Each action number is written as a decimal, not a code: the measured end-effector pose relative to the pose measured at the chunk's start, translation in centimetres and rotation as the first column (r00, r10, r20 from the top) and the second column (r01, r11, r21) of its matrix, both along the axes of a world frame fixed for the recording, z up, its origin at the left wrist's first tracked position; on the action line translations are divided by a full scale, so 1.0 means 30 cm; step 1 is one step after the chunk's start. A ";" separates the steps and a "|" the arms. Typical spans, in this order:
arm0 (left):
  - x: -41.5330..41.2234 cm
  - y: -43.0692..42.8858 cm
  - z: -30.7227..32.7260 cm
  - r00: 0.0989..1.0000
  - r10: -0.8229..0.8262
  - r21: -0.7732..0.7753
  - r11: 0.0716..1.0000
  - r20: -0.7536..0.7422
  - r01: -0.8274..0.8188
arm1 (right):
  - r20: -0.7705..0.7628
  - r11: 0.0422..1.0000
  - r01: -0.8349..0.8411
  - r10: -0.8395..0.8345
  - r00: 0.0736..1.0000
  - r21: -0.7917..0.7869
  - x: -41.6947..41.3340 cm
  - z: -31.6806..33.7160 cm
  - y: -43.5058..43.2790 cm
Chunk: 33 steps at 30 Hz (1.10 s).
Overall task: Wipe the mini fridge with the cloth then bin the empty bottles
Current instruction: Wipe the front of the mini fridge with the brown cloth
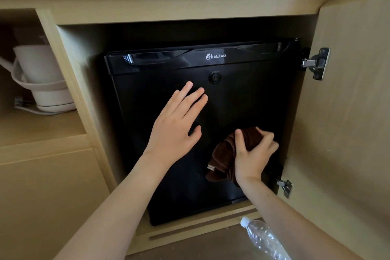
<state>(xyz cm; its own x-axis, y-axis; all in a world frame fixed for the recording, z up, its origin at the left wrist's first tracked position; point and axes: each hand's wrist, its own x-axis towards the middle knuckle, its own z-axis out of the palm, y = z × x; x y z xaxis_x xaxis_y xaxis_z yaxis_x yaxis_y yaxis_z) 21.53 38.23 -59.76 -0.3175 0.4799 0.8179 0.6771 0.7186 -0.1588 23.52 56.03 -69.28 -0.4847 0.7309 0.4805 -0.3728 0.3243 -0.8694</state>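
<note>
A brown cloth (229, 154) is being gripped in the right hand (253, 154), fingers closed around the bunched fabric, and is being pressed against the lower right part of the door of a black fridge (242, 99). The left hand (177, 126) is being held open and flat, fingers spread, on the middle of the same door, apparently to steady it. The fridge is being kept shut and is seated inside a wooden cabinet (185, 10), whose own door (348, 112) is being left swung open at the right, two hinges showing. The wipe appears to be under way, with the upper door and the glossy top band lying above and to the left of the cloth, so the stroke is likely to be carried upward by the right hand. A clear plastic bottle (263, 236) is lying on the floor just beneath the right forearm, cap toward the fridge, long axis running toward the lower right; it is nearer the right hand. No bin is being shown. A pale kettle (42, 78) is being stored on the shelf at left.
</note>
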 end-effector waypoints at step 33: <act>-0.015 0.022 -0.020 0.983 0.113 -0.089 0.988 -0.142 -0.126 | 0.053 0.996 0.052 -0.048 0.997 -0.071 -0.013 -0.009 0.098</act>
